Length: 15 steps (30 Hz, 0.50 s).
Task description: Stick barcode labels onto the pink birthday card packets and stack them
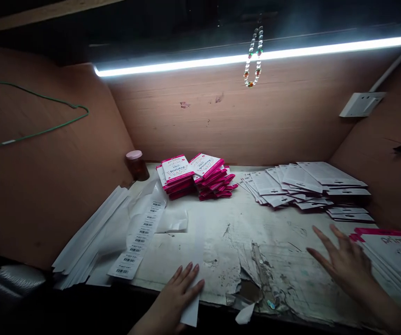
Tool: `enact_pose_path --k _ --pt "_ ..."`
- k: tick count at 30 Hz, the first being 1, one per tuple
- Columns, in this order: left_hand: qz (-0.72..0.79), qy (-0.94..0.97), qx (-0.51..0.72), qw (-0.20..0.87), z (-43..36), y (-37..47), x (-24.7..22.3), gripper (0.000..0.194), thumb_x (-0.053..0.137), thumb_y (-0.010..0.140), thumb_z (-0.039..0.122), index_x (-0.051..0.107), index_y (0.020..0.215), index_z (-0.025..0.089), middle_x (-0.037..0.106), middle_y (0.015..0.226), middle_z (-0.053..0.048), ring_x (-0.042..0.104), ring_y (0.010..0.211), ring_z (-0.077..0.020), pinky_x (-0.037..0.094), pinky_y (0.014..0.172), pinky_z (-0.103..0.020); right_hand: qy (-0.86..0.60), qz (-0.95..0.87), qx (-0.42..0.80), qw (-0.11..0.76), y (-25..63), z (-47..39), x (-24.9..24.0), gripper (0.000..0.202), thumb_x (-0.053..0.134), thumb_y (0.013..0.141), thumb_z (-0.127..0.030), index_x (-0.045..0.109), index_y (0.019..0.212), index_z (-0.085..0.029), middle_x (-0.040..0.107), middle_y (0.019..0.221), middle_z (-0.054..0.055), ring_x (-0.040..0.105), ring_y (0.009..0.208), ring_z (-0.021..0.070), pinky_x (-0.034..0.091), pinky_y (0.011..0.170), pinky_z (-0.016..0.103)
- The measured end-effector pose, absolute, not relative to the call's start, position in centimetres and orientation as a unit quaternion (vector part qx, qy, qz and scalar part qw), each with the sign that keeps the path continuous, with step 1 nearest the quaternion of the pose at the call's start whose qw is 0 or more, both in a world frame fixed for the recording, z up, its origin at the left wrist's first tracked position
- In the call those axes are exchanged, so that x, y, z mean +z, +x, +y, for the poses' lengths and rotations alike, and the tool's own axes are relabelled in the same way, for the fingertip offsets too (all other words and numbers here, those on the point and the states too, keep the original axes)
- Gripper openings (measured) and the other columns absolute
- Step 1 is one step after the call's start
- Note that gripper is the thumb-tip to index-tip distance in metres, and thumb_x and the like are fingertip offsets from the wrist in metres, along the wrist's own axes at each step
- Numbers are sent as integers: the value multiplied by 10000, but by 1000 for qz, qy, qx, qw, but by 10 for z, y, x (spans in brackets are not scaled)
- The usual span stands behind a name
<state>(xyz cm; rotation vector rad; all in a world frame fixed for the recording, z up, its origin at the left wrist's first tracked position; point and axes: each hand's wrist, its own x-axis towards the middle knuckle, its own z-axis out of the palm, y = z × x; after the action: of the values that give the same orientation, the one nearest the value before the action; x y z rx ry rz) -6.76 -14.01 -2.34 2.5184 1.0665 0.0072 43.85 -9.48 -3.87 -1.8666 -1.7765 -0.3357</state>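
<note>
- Right now my left hand [179,291] lies flat, fingers pressed together, on a narrow white strip [193,274] at the near edge of the table [228,232], about six o'clock from the middle of the work surface; the palm's weight pins the paper rather than pinching it.
- My right hand [343,260] hovers at four o'clock, fingers spread wide and holding nothing, just beside the pink-edged cards [396,253] stacked at the right edge (close enough to reach, though I cannot tell if the wrist brushes them).
- At eight o'clock a sheet of barcode labels [139,235] runs lengthwise toward me, resting on loose white backing papers [91,242], so each sticker sits within my left arm's sweep.
- At twelve o'clock two heaps of pink packets [196,177] lean against each other near the back wall, kept out of the working patch.
- At two o'clock white cards [305,184] are fanned, edges overlapping, which leaves each one easy to lift.
- A small brown jar [137,165] with a pink lid stands at eleven o'clock, tucked into the corner.
- A bead string [254,56] hangs before the light bar [256,56] overhead.
</note>
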Motion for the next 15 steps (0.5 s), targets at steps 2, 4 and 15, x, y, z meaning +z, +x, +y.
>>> enact_pose_path --k 2,4,15 --pt "359 908 8 218 -128 -44 -20 976 713 698 292 181 1514 326 43 1600 -77 93 1449 -390 157 1144 -608 -681 -683 -115 238 413 -88 -23 688 330 862 -693 483 1389 -279 312 1491 156 384 1264 444 372 956 637" --pt "352 912 16 211 -111 -19 -17 817 648 787 278 251 1500 312 114 1594 -88 133 1447 -378 175 1143 -604 -658 -713 -105 216 402 -79 -7 632 352 893 -640 524 1351 -239 332 1468 169 401 1265 390 395 988 559" --pt "278 948 116 101 -80 58 -75 765 582 865 527 146 1486 432 394 1489 -73 416 1322 -410 383 1059 -588 -741 -644 -138 130 480 70 44 475 497 866 -224 498 1308 -48 440 1407 230 410 1308 312 352 1067 404"
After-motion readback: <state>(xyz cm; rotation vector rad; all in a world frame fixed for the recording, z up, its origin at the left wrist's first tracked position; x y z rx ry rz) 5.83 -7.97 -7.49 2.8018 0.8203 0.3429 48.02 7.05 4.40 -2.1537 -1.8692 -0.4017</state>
